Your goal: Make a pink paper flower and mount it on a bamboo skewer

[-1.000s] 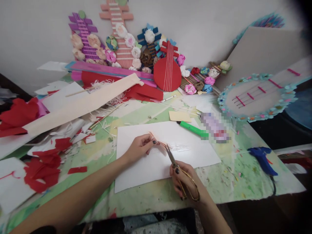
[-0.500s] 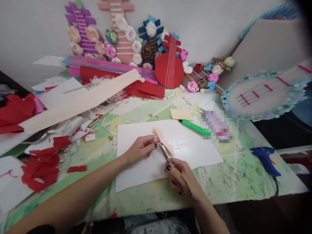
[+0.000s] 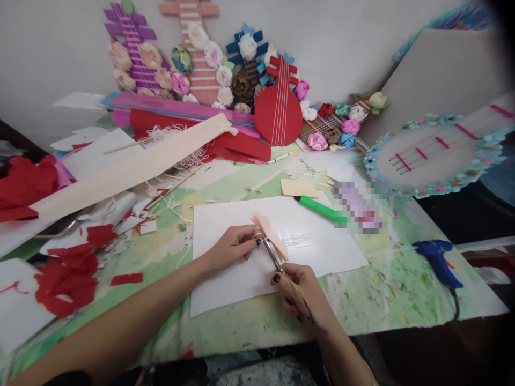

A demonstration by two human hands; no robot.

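Observation:
My left hand (image 3: 232, 246) pinches a small pale pink piece of paper (image 3: 269, 232) over a white sheet (image 3: 322, 246) on the table. My right hand (image 3: 301, 291) is closed round the gold handles of a pair of scissors (image 3: 274, 254). The scissor blades meet the pink paper right beside my left fingertips.
A green marker (image 3: 321, 209) and a cream note (image 3: 298, 188) lie beyond the sheet. A blue glue gun (image 3: 436, 257) rests at the right. Red paper scraps (image 3: 76, 268) lie at the left, a long cream strip (image 3: 132, 166) behind. Paper flowers and a red lute model (image 3: 278, 110) line the wall.
The scissors moved left and closed in on the pink paper, whose free end has swung up and right. My right hand drew nearer to my left.

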